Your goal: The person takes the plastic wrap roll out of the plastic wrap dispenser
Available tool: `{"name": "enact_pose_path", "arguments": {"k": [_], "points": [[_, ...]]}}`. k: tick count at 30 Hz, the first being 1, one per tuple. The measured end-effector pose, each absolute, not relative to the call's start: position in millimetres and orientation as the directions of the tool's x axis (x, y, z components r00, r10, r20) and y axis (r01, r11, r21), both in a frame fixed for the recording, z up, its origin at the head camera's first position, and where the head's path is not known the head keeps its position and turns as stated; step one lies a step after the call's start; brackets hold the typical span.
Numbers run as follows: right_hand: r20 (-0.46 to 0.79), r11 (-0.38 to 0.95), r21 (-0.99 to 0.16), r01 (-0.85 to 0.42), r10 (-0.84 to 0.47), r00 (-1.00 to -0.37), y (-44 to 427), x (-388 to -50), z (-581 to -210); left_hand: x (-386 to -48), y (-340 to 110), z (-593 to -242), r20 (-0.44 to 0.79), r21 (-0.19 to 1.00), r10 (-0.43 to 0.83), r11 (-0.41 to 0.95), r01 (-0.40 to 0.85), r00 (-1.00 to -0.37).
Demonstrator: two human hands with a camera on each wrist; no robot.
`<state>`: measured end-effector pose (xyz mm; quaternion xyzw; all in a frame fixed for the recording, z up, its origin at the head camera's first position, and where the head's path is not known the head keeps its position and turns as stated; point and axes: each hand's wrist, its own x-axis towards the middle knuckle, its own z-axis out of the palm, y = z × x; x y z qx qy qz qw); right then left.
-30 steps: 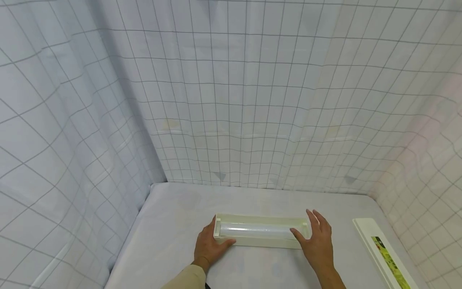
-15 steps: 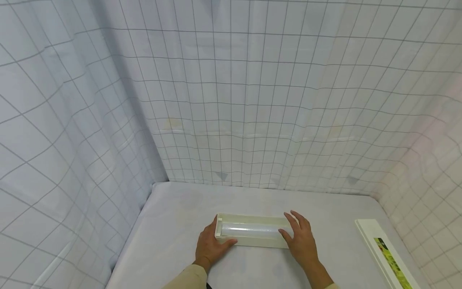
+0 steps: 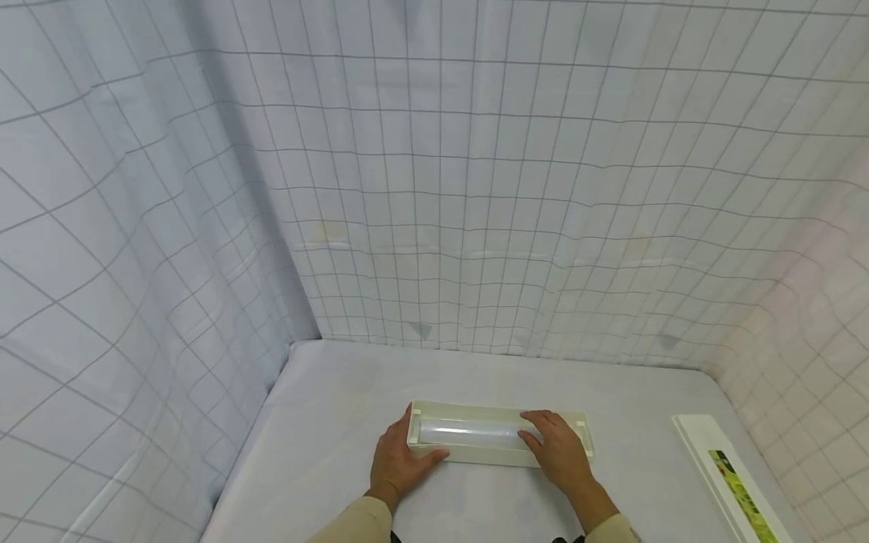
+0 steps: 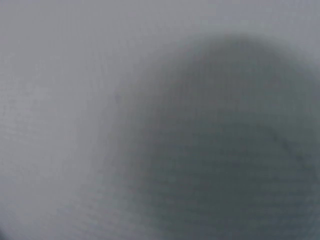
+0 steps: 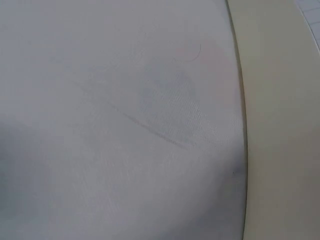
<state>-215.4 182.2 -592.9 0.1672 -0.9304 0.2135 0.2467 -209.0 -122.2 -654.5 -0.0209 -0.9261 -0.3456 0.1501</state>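
A long cream-coloured dispenser box (image 3: pixel 482 455) lies open-topped on the white surface, with a shiny translucent roll of plastic film (image 3: pixel 462 432) inside. My left hand (image 3: pixel 397 460) grips the box's left end, thumb along the front wall and fingers behind the end. Over the right part of the roll is my right hand (image 3: pixel 560 449), its fingers bent and the thumb close to them. Whether they pinch the film or only touch it is unclear. In the right wrist view, the box's cream wall (image 5: pixel 282 125) runs down the right side. The left wrist view is blurred.
To the right lies a long white lid (image 3: pixel 706 441) with a yellow-green printed label (image 3: pixel 740 494). Grid-patterned white sheets (image 3: pixel 475 188) hang at the back and both sides of the white-covered table (image 3: pixel 326 430).
My right hand has moved left along the box from its right end, and its fingers and thumb have drawn closer together over the roll. The left hand keeps its hold.
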Motion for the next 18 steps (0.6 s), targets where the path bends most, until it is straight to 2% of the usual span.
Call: {"name": "enact_pose_path", "arguments": {"k": [7, 13, 18], "points": [[0.413, 0.864, -0.33, -0.38, -0.23, -0.881, 186, -221, -597, -210, -120, -652, 0.276, 0.636, -0.063, 0.76, 0.134, -0.959], [0.231, 0.856, -0.418, -0.304, -0.224, -0.947, 187, -228, -588, -210, -121, -653, 0.266, 0.645, -0.062, 0.753, 0.13, -0.962], [0.085, 0.843, -0.484, -0.236, -0.223, -0.971, 189, -234, -585, -209, -122, -654, 0.261, 0.648, -0.059, 0.751, 0.129, -0.964]]}}
